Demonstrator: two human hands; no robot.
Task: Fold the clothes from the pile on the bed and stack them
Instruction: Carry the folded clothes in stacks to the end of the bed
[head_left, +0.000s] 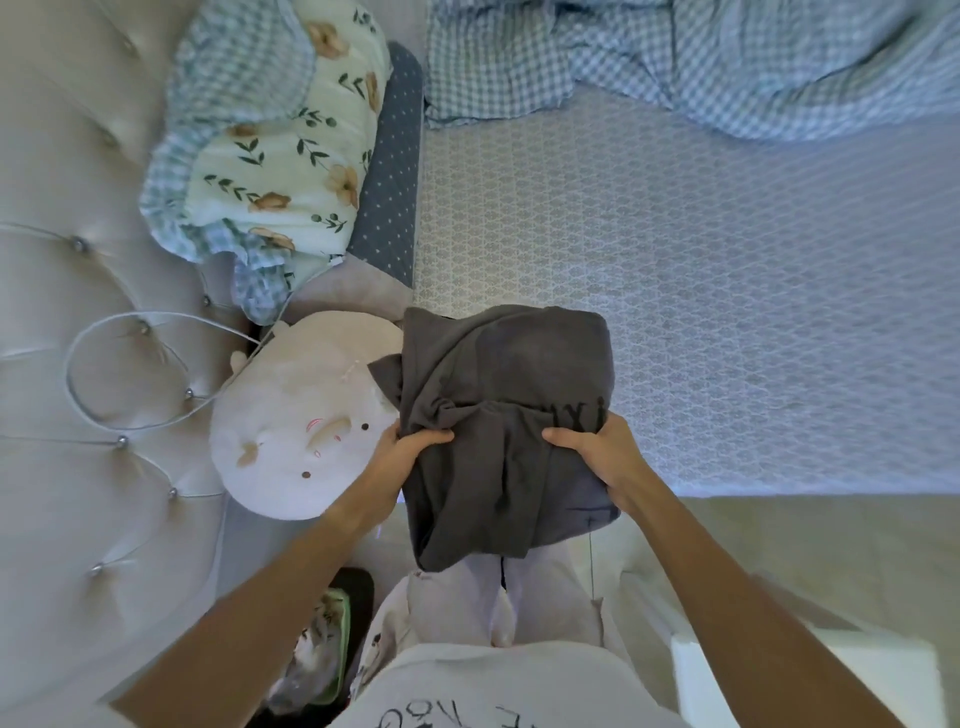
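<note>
A dark grey T-shirt (498, 374) with black lettering lies bunched at the near edge of the bed, its lower part hanging over the edge. My left hand (405, 452) grips a gathered fold on its left side. On the right side, my right hand (597, 457) pinches the cloth just below the lettering. Both hands hold the same garment, roughly a forearm's width apart. No other pile of clothes shows in view.
A pale round plush toy (291, 431) lies left of the shirt, touching it. A floral pillow (280, 145) and a blue checked duvet (727, 57) sit at the far side. The patterned sheet (675, 270) stretches right. A tufted headboard (62, 260) with a cable stands left.
</note>
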